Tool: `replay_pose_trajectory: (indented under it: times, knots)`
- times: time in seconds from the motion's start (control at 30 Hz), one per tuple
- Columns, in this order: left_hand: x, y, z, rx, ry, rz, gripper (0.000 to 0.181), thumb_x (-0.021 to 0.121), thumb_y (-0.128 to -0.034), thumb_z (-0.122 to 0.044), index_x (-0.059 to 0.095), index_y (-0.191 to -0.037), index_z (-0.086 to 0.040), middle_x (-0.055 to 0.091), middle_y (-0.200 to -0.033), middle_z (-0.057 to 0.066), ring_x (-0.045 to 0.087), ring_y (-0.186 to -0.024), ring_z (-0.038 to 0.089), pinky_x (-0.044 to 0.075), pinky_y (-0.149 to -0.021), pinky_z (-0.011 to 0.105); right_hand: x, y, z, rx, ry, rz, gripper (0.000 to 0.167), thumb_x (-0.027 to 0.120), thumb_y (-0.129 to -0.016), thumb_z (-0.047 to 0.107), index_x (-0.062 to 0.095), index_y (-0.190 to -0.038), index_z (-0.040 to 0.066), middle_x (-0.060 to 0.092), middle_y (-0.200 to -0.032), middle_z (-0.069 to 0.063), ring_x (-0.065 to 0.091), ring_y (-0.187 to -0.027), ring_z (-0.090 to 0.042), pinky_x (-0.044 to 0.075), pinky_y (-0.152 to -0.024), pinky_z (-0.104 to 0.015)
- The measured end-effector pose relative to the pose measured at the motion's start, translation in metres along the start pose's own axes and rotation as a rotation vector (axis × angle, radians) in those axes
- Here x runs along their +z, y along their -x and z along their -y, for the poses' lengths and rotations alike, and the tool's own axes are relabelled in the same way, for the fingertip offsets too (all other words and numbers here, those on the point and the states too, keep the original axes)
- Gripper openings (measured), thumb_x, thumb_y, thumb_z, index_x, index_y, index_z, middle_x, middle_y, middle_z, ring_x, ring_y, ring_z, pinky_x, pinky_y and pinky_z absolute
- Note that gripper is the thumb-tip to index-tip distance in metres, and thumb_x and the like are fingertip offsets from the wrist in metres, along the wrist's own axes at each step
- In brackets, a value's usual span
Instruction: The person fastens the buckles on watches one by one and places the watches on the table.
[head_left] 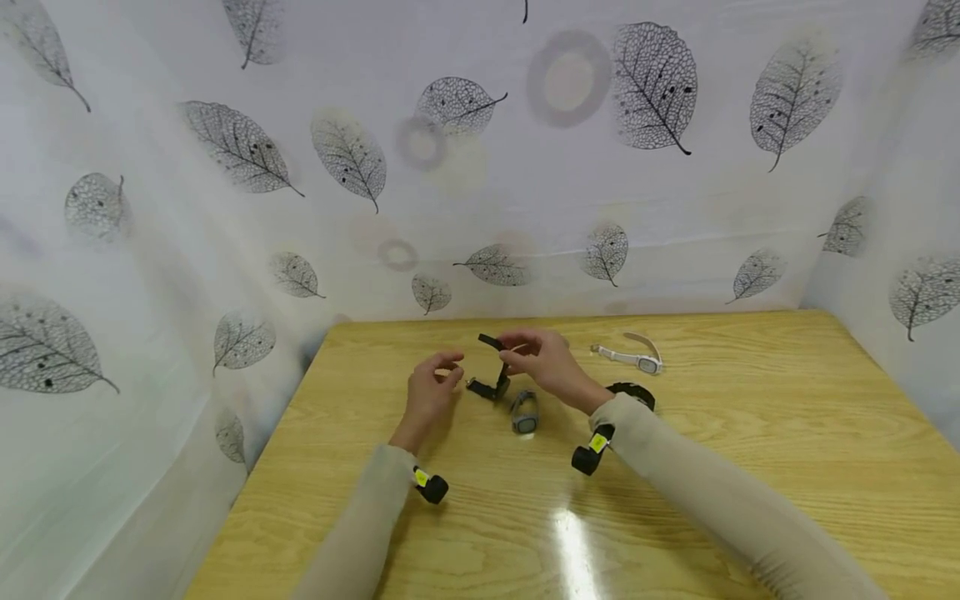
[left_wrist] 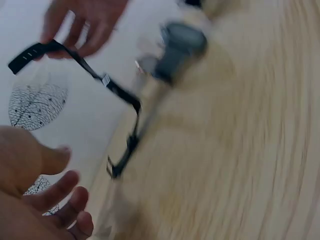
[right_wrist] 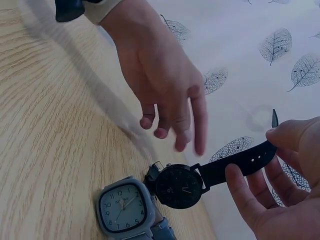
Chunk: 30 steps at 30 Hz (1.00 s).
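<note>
Worktop (head_left: 750, 483): pale yellow-brown, wood-grained, glossy, with a white streak of reflected light toward the near edge.

Black watch (right_wrist: 179, 186): round dark case, flat perforated strap, buckle at the other strap end. Held left of the worktop's middle, nearer the back edge, strap hanging unfastened in a bent line; whether its lower end touches the wood cannot be told.

Right hand (head_left: 546, 362): fingers gripping the strap's upper, holed part.

Left hand (head_left: 430, 392): fingers open and loosely bent, just beside the buckle end, apart from it.

Grey watch (head_left: 525, 423): rounded-square case, pale dial with dark numerals, strap looped. Stands on the worktop just on the near-edge side of the black watch; in the right wrist view the two sit close together at the cases.

White watch (head_left: 648, 364): slim pale strap laid open and curving, small case. Near the back edge, right of the middle.

Dark band (head_left: 641, 392): curved, on the worktop between white watch and right forearm; the forearm hides part of it.

Sleeves (head_left: 697, 475): beige cloth, a black wrist camera (head_left: 587, 460) with yellow label at the right cuff, another at the left.

Backdrop (head_left: 525, 192): whitish sheeting, printed with grey skeleton leaves and blurred rings, rising behind the back edge.
</note>
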<state>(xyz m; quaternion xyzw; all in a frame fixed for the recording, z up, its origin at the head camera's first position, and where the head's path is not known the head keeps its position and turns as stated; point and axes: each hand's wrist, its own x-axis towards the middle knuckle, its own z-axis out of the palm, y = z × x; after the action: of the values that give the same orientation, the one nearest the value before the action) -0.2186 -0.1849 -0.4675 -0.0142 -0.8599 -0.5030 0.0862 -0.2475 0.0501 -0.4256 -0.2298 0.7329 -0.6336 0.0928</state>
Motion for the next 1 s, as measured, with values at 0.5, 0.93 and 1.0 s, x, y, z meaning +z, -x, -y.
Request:
replay_pose_trajectory:
  times: [0.5, 0.93, 1.0]
  knots:
    - [-0.011, -0.024, 0.010, 0.207, -0.374, 0.373, 0.028, 0.073, -0.0946, -0.004, 0.075, -0.121, -0.012, 0.068, -0.097, 0.008, 0.061, -0.087, 0.021, 0.054, -0.080, 0.042, 0.001, 0.003, -0.003, 0.009, -0.023, 0.004, 0.036, 0.070, -0.100, 0.012, 0.065, -0.133, 0.001, 0.065, -0.123, -0.028, 0.069, -0.100, -0.048, 0.061, -0.087, -0.048]
    - [-0.017, -0.030, 0.017, 0.126, -0.048, 0.367, 0.022, 0.073, -0.0979, -0.016, 0.072, -0.118, -0.006, 0.073, -0.118, 0.009, 0.069, -0.105, 0.023, 0.057, -0.091, 0.040, -0.007, 0.006, -0.011, 0.002, -0.004, -0.001, 0.035, 0.070, -0.100, 0.016, 0.065, -0.133, 0.004, 0.065, -0.122, -0.024, 0.068, -0.102, -0.041, 0.056, -0.092, -0.059]
    - [-0.018, -0.028, 0.011, 0.100, 0.112, 0.358, 0.026, 0.071, -0.0993, -0.016, 0.070, -0.122, -0.003, 0.071, -0.125, 0.013, 0.068, -0.113, 0.025, 0.057, -0.094, 0.041, -0.008, 0.007, -0.012, 0.001, -0.009, -0.003, 0.037, 0.070, -0.100, 0.015, 0.064, -0.134, 0.003, 0.064, -0.124, -0.026, 0.067, -0.105, -0.044, 0.056, -0.092, -0.060]
